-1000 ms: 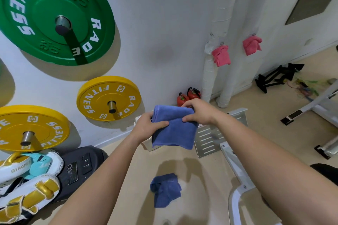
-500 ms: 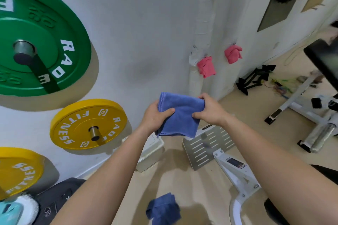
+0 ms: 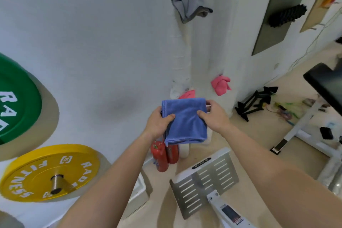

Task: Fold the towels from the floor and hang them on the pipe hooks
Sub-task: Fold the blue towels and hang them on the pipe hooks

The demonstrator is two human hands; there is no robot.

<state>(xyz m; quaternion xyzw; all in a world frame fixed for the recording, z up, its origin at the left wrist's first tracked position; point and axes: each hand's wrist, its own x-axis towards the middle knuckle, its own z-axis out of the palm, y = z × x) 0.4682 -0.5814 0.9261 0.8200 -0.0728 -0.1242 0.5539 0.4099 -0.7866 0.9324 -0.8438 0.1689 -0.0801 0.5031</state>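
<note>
Both hands hold the folded blue towel [image 3: 185, 122] up between them. The left hand [image 3: 159, 123] pinches its left edge with the thumb on the front face, and the right hand [image 3: 216, 116] pinches the right edge the same way. The towel hangs down from the fingers [image 3: 211, 102], long axis vertical. The wrapped pipe [image 3: 182, 57] stands dead ahead, just beyond it, carrying pink towels [image 3: 221, 84] and, higher up, a grey towel [image 3: 188, 3]. The right hand sits nearer the pipes, so it looks the likelier one to reach. I can't make out a free hook.

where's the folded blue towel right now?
Head view, centre: the folded blue terry towel is gripped between the left hand and right hand, in front of the white wrapped pipe, just below a hanging pink towel.
</note>
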